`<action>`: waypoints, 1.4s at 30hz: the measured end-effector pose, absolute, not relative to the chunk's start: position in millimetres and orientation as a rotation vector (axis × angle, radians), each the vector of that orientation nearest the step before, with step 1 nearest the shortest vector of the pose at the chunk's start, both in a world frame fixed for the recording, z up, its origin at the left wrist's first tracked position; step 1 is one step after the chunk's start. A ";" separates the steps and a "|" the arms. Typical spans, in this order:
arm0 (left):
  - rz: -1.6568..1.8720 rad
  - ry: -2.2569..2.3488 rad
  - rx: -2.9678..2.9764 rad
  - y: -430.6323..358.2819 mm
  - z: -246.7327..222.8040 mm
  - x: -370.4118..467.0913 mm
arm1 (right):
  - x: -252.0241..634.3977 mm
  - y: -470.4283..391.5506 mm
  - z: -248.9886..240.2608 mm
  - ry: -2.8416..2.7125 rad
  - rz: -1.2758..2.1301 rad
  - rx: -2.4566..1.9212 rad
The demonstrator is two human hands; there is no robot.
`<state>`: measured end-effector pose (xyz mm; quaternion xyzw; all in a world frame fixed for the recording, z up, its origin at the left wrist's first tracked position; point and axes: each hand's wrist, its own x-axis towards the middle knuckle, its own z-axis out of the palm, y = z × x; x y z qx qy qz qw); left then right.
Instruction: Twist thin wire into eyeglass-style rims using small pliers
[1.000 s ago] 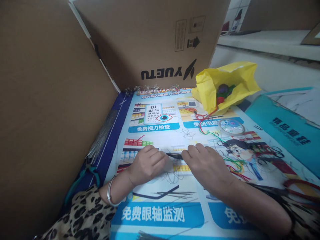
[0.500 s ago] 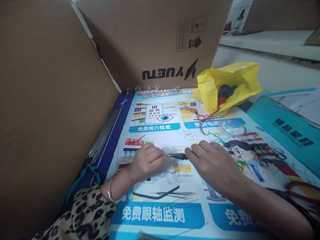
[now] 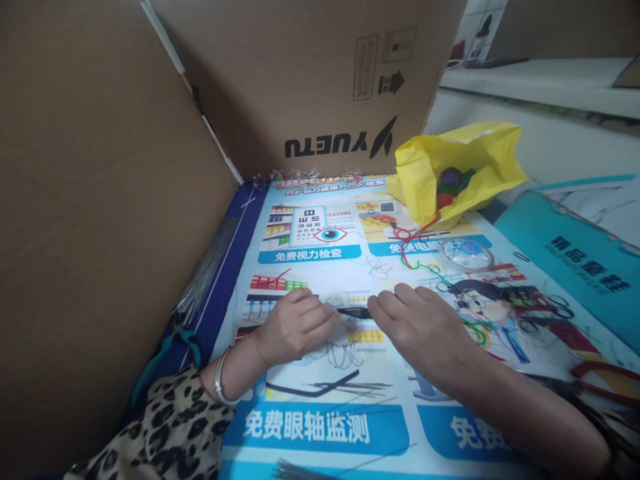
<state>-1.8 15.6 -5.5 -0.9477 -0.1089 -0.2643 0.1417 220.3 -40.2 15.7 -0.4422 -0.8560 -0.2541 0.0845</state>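
Note:
My left hand (image 3: 299, 325), with a silver bangle at the wrist, is closed in a pinch on thin wire near the middle of the poster. Facing it, my right hand (image 3: 417, 325) is wrapped round dark pliers (image 3: 356, 312), whose narrow jaws point left and reach the left fingertips. Loops of thin wire (image 3: 345, 355) show just below the pliers. The wire's end between the left fingers is too small to make out.
Cardboard walls (image 3: 320, 73) stand left and behind. A yellow bag (image 3: 463, 167) with coloured thread sits back right, near a round clear container (image 3: 466, 255). Teal pliers (image 3: 173, 343) and straight wires (image 3: 207, 263) lie left. A teal box (image 3: 575, 267) is right.
My right hand and the dark pliers have shifted very slightly left. My left hand stays pinched in nearly the same place.

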 end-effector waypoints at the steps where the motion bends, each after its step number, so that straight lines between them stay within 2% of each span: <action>1: -0.763 -0.313 -2.737 15.6 -5.0 -1.6 | 220.3 -40.2 15.1 -2.552 -0.759 -1.322; 7: -0.761 -0.403 -2.763 16.7 -7.0 -0.4 | 223.4 -34.9 10.1 -2.546 -0.696 -1.336; 15: -0.915 -1.048 -2.917 27.0 -18.0 1.2 | 239.9 -14.2 -13.0 -2.442 -0.280 -1.594; 23: -1.031 -1.550 -3.038 36.4 -26.0 -1.9 | 234.2 -14.0 -21.9 -2.494 -0.283 -1.652; 32: -1.287 -1.626 -3.087 39.6 -21.2 -0.2 | 226.7 -15.3 -17.5 -2.426 -0.258 -1.500; 37: -1.326 -1.819 -3.164 33.7 -9.6 -0.7 | 222.4 -11.3 -13.4 -2.189 0.285 -1.310; 42: -1.343 -1.796 -3.157 26.3 4.5 1.2 | 209.7 -8.4 -5.1 -1.692 1.169 -1.362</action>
